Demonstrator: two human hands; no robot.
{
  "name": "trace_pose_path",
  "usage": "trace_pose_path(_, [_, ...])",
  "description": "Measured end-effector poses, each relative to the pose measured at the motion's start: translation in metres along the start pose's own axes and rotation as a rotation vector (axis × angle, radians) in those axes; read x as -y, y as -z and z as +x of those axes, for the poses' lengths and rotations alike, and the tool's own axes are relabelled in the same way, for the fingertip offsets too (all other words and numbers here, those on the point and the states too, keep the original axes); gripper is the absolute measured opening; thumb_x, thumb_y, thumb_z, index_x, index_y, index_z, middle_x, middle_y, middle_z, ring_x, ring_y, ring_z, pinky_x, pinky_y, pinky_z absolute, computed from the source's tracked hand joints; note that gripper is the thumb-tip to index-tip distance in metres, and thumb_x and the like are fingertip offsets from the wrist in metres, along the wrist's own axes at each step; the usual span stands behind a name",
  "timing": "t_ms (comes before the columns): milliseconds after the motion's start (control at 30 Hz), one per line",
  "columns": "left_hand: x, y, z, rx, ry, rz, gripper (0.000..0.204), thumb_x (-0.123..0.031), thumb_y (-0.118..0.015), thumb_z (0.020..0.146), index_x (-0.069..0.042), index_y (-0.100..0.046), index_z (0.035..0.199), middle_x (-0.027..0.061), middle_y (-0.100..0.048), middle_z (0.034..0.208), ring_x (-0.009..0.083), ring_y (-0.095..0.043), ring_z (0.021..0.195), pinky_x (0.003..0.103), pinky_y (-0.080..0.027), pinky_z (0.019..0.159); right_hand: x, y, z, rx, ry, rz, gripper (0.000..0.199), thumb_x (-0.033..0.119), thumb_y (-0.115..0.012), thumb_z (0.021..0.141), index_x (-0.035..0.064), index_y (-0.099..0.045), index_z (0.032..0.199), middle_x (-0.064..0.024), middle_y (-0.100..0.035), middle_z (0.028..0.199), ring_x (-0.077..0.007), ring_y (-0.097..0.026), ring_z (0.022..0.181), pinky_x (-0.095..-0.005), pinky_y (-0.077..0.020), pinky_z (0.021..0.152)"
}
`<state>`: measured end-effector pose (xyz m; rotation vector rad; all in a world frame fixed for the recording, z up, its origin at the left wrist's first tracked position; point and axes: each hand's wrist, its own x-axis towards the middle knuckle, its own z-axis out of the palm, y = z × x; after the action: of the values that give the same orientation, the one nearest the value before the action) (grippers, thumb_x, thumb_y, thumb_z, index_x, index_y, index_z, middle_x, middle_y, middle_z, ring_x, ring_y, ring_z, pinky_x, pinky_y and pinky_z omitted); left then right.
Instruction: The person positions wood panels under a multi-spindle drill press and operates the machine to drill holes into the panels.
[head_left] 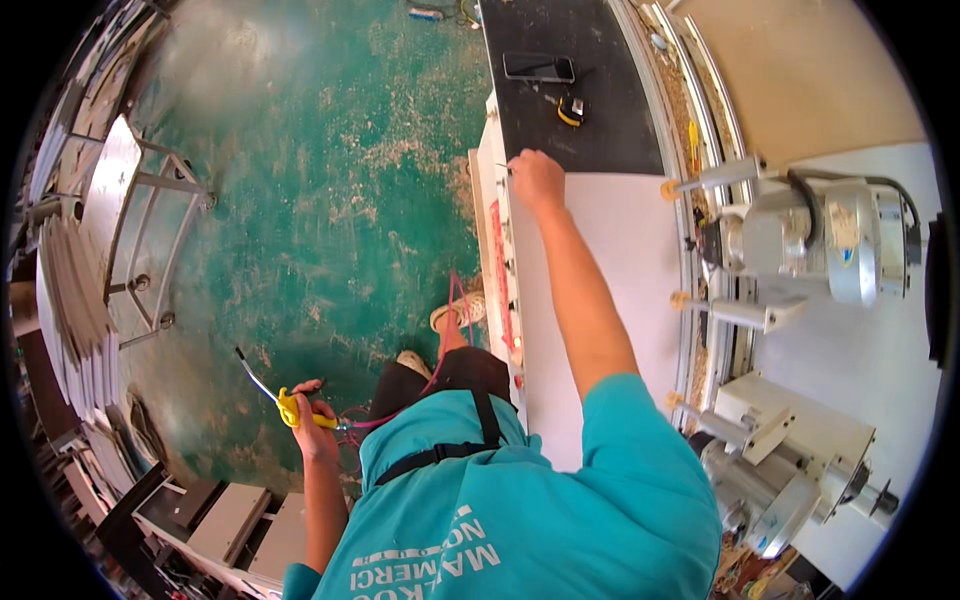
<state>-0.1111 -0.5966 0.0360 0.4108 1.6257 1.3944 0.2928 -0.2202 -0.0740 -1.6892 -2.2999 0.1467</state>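
My left hand (pixel 312 422) is wrapped round a yellow air blow gun (pixel 290 410), whose bent metal nozzle points up and to the left. A red hose (pixel 405 405) runs from the gun past my legs. At the machine's near edge, my right hand (pixel 540 182) is closed, its fingertips by a small dark piece on the side panel (pixel 503 250). What they pinch is too small to make out. Beneath my right forearm lies a pale flat surface (pixel 620 260); beyond it is a black tabletop (pixel 590 130).
A phone (pixel 538 67) and a yellow-black tape measure (pixel 571 110) lie on the black top. To the right are metal rails (pixel 705 80) and motor units (pixel 800 235). A wheeled trolley (pixel 160 200) and stacked boards (pixel 75 300) stand at left on the dusty green floor (pixel 300 180).
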Motion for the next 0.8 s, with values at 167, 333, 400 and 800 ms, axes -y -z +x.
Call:
trace_pose_path(167, [0.006, 0.052, -0.013, 0.088, -0.057, 0.041, 0.024, -0.029, -0.046, 0.104, -0.007, -0.052, 0.112, 0.0080, -0.061, 0.113, 0.0095, -0.049, 0.059, 0.023, -0.041, 0.052, 0.023, 0.015, -0.078, 0.211, 0.120, 0.067, 0.012, 0.013, -0.059, 0.081, 0.0107, -0.071, 0.078, -0.0116, -0.068, 0.089, -0.0322, -0.066, 0.089, -0.0451, -0.0533, 0.073])
trace_pose_path(333, [0.026, 0.097, -0.033, 0.228, -0.024, 0.012, 0.024, -0.029, -0.047, 0.104, -0.007, -0.053, 0.113, 0.0073, -0.061, 0.113, 0.0090, -0.049, 0.060, 0.023, -0.040, 0.053, 0.069, 0.030, -0.279, 0.379, 0.130, -0.077, 0.015, 0.019, -0.059, 0.086, 0.0172, -0.074, 0.089, -0.0101, -0.068, 0.087, -0.0327, -0.065, 0.086, -0.0456, -0.0523, 0.070])
trace_pose_path(400, [0.039, 0.113, -0.044, 0.244, 0.023, 0.021, 0.023, -0.029, -0.048, 0.104, -0.008, -0.053, 0.113, 0.0064, -0.061, 0.112, 0.0086, -0.049, 0.060, 0.023, -0.040, 0.053, 0.111, 0.064, -0.374, 0.413, 0.108, 0.052, 0.015, 0.019, -0.059, 0.087, 0.0189, -0.074, 0.092, -0.0088, -0.066, 0.084, -0.0309, -0.064, 0.083, -0.0448, -0.0517, 0.068])
trace_pose_path(800, [0.053, 0.156, -0.114, 0.394, -0.014, 0.052, 0.025, -0.032, -0.048, 0.104, -0.009, -0.054, 0.112, 0.0051, -0.063, 0.112, 0.0084, -0.048, 0.060, 0.023, -0.038, 0.053, 0.126, 0.083, -0.545, 0.015, -0.273, 0.083, 0.016, 0.009, -0.063, 0.081, 0.0168, -0.074, 0.091, -0.0066, -0.062, 0.081, -0.0297, -0.061, 0.084, -0.0429, -0.0514, 0.071])
